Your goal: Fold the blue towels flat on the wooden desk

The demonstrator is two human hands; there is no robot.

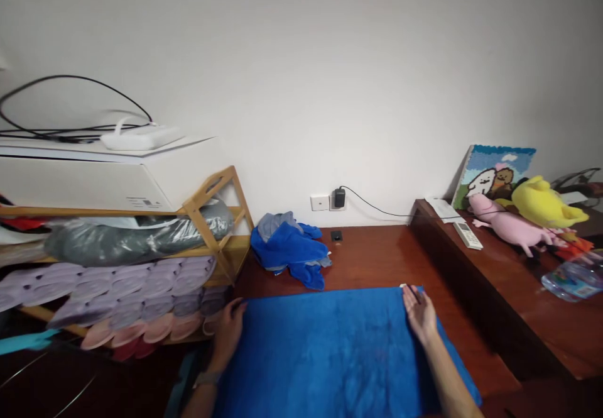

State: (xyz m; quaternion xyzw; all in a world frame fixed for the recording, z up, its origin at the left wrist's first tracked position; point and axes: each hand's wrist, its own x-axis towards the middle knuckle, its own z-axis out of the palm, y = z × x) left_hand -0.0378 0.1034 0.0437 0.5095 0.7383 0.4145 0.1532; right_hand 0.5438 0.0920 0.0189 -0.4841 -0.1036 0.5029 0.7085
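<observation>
A blue towel (325,349) lies spread over the reddish-brown wooden surface, with some darker creases right of its middle. At its far left corner, my left hand (229,333) has its fingers curled in and pinches the edge. My right hand (421,314) is at the far right corner, palm turned inward and fingers stretched out against the towel near a small white tag. Beyond the towel, a crumpled blue and grey cloth (289,248) sits in a loose heap against the wall.
A wooden rack (207,217) of lilac and pink slippers stands left, topped by a white box (183,160) and router (141,135). On the raised right ledge are a remote (468,236), plush toys (513,223), a picture (499,170) and a bottle (572,280). A black plug (339,198) is in the wall.
</observation>
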